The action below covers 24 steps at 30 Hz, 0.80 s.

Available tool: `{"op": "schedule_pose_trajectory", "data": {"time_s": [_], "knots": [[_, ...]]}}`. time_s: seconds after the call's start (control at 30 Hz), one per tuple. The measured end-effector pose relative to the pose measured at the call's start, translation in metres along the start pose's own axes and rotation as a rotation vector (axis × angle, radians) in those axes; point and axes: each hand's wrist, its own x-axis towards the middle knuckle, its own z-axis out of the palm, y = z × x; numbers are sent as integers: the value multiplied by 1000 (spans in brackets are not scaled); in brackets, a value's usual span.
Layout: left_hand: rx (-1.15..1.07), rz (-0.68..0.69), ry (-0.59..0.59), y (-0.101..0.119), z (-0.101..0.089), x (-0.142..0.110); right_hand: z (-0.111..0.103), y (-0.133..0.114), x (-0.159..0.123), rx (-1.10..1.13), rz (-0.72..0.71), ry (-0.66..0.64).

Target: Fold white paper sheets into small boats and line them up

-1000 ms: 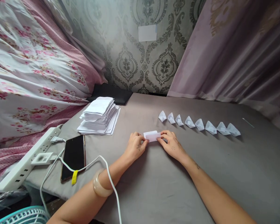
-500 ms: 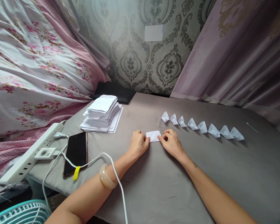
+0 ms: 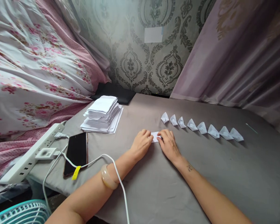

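A small white piece of folded paper lies on the grey cloth between my hands. My left hand, fingers bent, is closed on its left edge and covers that side. On the right edge, my right hand pinches the paper between thumb and fingers. Only the middle strip of the paper shows. Beyond my right hand, several small folded paper boats stand in a slanting row. A tall stack of white paper sheets rests to the far left of my hands.
A black phone and a white power strip lie at the left edge. A white cable runs over my left forearm. A teal fan stands at the lower left. A thin stick lies at the far right.
Both hands have shifted on the paper, my left hand rightward and my right hand slightly inward. Less of the paper shows between them now.
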Motion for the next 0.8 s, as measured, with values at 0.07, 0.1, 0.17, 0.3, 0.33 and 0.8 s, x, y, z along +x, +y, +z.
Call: {"op": "schedule_pose_trajectory", "data": {"time_s": [0.07,0.1,0.17,0.3,0.33,0.8], "knots": [[54,108,-85,3,-3,-1,-2,-6,-3,-13,-117,-69],[72,121,-123,6,-4,-3,-3,-10,-4,-32,-152,-102],[107,113,-174,13,-5,-8,-5,-15,-9,-96,-174,-136],[167,61,-161,28,-3,-21,-8,-27,-19,-221,-196,-159],[179,34,-169,31,-3,-23,-9,-29,-21,-250,-199,-158],[46,-106,-254,23,-26,-26,-2,-36,-33,-288,-121,-15]]}}
